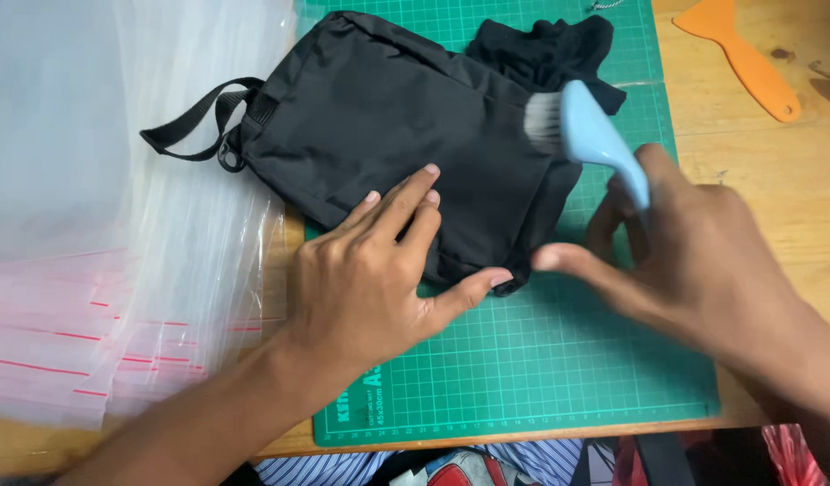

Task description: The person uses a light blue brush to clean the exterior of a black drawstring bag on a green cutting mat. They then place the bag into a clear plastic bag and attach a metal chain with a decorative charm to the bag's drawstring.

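Two hands are at work. My left hand (374, 270) lies flat and spread on the black bag (388, 126), pinning it to the green cutting mat (541, 360). My right hand (694, 261) grips a pale blue brush (595, 135), bristles touching the bag's right edge. Black cloth (550, 49) lies behind the bag, clear plastic bags (91, 225) are stacked left, and an orange scraper (748, 58) rests far right.

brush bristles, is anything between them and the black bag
Nothing visible. The light blue brush, held in the right hand, has its bristles right against the black bag. The left hand presses flat on the bag's lower part, away from the bristles.
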